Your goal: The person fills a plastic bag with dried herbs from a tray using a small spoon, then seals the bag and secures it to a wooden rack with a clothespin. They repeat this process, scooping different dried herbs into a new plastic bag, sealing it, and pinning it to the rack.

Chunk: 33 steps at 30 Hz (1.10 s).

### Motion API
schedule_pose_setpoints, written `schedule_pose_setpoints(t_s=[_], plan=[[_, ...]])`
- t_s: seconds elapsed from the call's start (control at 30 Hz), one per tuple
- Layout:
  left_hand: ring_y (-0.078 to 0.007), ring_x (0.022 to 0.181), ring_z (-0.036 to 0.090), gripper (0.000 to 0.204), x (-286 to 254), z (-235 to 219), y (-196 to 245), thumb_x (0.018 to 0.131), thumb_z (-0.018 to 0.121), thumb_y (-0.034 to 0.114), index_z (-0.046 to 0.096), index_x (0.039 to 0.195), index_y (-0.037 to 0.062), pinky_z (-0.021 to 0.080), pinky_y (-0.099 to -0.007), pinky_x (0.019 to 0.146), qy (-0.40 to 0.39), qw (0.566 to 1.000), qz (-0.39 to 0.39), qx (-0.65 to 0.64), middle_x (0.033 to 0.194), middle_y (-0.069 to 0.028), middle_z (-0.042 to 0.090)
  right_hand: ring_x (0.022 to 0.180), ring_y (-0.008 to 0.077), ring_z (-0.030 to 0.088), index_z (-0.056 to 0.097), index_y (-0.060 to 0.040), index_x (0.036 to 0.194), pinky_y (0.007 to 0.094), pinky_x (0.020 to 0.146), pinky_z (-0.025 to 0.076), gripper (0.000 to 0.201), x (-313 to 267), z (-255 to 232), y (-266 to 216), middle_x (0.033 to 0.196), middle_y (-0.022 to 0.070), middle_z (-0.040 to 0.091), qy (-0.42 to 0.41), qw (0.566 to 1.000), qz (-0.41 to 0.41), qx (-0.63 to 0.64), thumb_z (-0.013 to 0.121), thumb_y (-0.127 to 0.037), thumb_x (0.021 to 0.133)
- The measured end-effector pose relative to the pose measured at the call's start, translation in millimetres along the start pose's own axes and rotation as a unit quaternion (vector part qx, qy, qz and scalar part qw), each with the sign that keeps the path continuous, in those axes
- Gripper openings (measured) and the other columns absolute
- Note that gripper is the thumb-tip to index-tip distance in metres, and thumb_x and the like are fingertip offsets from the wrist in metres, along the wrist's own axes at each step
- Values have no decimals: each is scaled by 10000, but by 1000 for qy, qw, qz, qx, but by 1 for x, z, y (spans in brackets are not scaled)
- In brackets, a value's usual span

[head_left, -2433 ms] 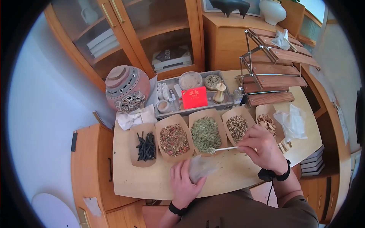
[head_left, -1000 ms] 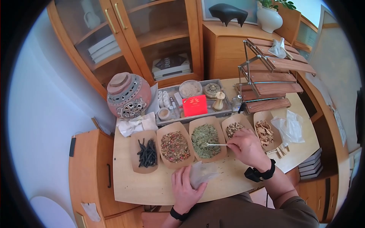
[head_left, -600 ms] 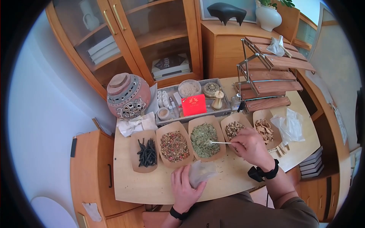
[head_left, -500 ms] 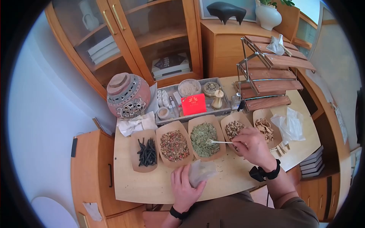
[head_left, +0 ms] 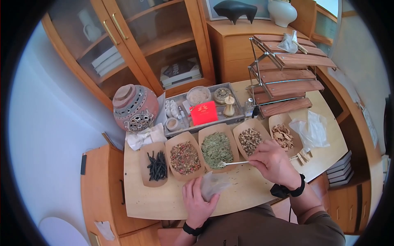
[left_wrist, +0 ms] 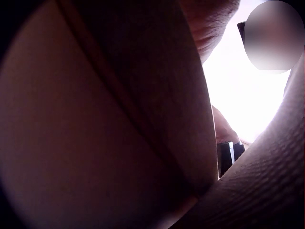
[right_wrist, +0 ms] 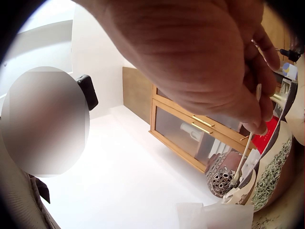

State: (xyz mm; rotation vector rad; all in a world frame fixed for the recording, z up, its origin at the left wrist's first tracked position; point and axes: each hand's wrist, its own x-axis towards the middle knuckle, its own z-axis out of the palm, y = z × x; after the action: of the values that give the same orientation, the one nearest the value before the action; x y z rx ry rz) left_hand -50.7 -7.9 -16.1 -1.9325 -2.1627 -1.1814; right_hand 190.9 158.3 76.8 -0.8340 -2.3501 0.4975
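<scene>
In the head view my right hand (head_left: 275,163) pinches a thin pale spoon (head_left: 238,163) between thumb and fingers. Its tip lies at the near edge of the dried green needle-like herb (head_left: 216,148) in the middle paper tray (head_left: 202,130). The right wrist view shows the spoon (right_wrist: 246,151) pointing down from the fingertips. Closer to the body, my left hand (head_left: 198,203) holds a translucent white pouch (head_left: 214,185), its mouth turned toward the herb tray. The left wrist view is dark and mostly filled by skin and sleeve.
Other paper trays carry black pods (head_left: 157,165), a reddish mixed herb (head_left: 185,158), brown pieces (head_left: 250,141) and wood chips (head_left: 282,137). Behind stand a grey tray (head_left: 242,119) with a red card (head_left: 204,113), a pottery jar (head_left: 135,107) and a folding wooden rack (head_left: 287,87). Plastic bags (head_left: 312,130) lie right.
The spoon first lifted some herb at the near rim, then went into the middle of the herb, and now its tip has drawn back toward the near edge. The left hand keeps the pouch.
</scene>
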Motion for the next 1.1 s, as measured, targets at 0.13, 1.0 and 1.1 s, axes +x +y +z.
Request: schedule_pose_setpoints(t_s=[0.13,1.0,1.1], plan=[[-429,1159,570,765,-1,1,0,767,892,351,596,1354,-40,486,-526,1007,2,1000,-2,0,1253,-226,603,897,280,621,781,-84,893,410,848,455,59,0,-2,-2,868,42,669,-2,1000,-9,2,805,-71,841],[-447,1139,569,784,2,-4,-3,714,874,301,599,1369,-32,499,-540,978,-13,999,-26,-15,1262,-234,587,854,281,613,782,-59,895,409,776,457,135,18,-7,-13,850,46,663,-37,999,2,-22,823,-8,776],[-447,1144,568,796,3,-5,-2,709,879,294,595,1377,-33,496,-541,983,-16,999,-25,-13,1266,-232,587,860,284,609,772,-62,883,412,782,457,133,22,-12,-18,844,43,649,-66,996,-57,-18,798,-30,756]])
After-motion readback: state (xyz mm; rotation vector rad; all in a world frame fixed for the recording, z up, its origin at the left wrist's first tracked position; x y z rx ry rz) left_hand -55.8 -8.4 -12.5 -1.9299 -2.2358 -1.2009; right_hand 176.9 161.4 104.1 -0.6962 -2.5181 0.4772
